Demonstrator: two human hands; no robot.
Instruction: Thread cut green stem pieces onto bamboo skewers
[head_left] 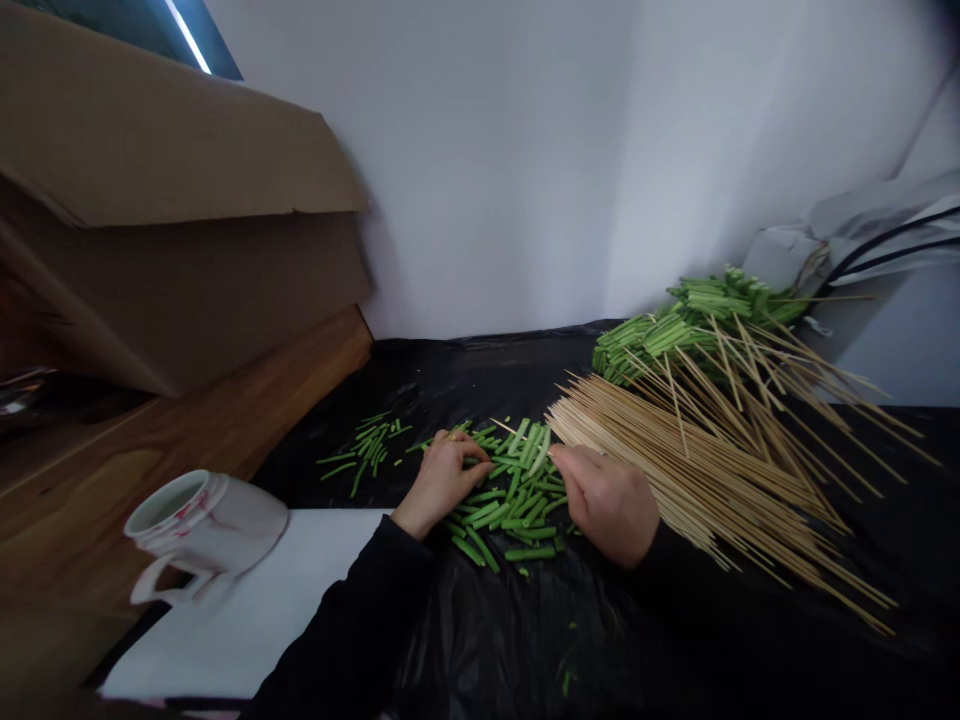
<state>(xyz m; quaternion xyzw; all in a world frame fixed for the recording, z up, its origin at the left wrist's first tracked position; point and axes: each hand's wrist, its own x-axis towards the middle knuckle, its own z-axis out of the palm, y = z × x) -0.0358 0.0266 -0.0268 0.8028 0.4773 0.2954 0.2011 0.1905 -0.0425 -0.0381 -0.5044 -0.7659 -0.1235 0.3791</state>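
My right hand (609, 500) is closed in a pinch around a bamboo skewer (501, 425). Its bare tip points left, and a row of cut green stem pieces (531, 446), which look like garlic scapes, sits side by side along it. My left hand (444, 478) lies low over the loose green pieces (529, 505), thumb and fingers drawn together; what is between them, if anything, is hidden. The loose pieces spread between and below both hands on black plastic sheeting (480, 650).
Many bare skewers (690, 465) lie right of my right hand. Behind them are filled skewers of green pieces (675, 330). Thinner stem bits (371, 450) lie at left. A white mug (225, 520) rests tilted on a white sheet (300, 590); a cardboard box (247, 290) stands behind.
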